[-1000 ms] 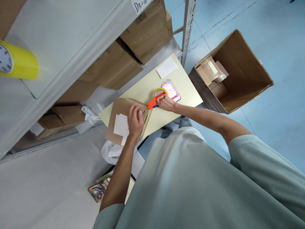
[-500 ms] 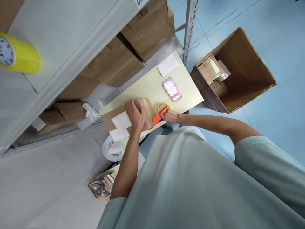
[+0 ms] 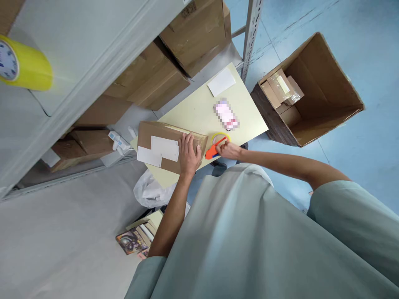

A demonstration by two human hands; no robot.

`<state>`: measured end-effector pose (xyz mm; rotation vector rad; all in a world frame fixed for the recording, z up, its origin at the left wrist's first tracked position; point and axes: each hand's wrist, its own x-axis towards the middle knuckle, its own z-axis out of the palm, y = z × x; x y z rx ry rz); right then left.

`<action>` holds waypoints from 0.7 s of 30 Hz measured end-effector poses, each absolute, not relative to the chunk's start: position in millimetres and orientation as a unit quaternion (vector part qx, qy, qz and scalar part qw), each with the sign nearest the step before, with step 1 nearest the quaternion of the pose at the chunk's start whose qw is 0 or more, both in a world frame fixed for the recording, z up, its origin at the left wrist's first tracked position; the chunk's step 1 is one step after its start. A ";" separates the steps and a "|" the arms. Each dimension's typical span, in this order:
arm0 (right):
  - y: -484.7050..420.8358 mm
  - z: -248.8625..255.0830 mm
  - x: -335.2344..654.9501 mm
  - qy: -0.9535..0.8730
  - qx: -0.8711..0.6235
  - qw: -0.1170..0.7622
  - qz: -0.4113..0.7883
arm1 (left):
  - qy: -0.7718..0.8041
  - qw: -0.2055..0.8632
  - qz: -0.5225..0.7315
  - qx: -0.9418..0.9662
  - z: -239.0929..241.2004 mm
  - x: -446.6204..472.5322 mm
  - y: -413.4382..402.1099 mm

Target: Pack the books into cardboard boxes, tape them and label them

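A cardboard box (image 3: 143, 135) with white labels (image 3: 165, 148) on its top lies on the cream table. My left hand (image 3: 189, 154) rests flat on the box's right end, fingers stretched over the top edge. Just right of that end, my right hand (image 3: 230, 150) is closed round an orange tape dispenser (image 3: 212, 152). A yellow-edged tape roll (image 3: 222, 133) shows behind it, seemingly mounted on the dispenser. The dispenser's tip is close to the box's near right corner; whether tape joins them I cannot tell.
On the table (image 3: 199, 104) are a pixelated phone-like object (image 3: 226, 114) and white paper (image 3: 221, 82). A large open carton (image 3: 330, 83) with small boxes stands right. Shelves with cartons (image 3: 196, 37) and a big yellow tape roll (image 3: 34, 64) are left. A plastic bag (image 3: 145, 189) hangs below.
The box has tipped from a raised pose to lying flatter, its labels now fully facing up. My left hand has shifted right onto its end. The dispenser has moved slightly right.
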<state>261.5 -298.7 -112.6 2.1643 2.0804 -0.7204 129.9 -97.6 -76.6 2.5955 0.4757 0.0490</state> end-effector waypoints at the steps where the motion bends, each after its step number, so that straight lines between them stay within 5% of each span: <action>1: -305.1 -113.7 281.3 0.659 0.715 0.044 -0.228 | 0.174 0.244 0.019 0.954 -77.0 130.1 -98.0; 7: -298.0 -116.7 361.9 0.578 0.784 0.062 -0.219 | 0.176 0.233 0.019 0.956 -78.2 130.1 -98.8; 21: -235.3 -94.6 348.7 0.542 0.790 -0.033 -0.285 | 0.167 0.199 0.023 0.965 -86.1 127.6 -94.8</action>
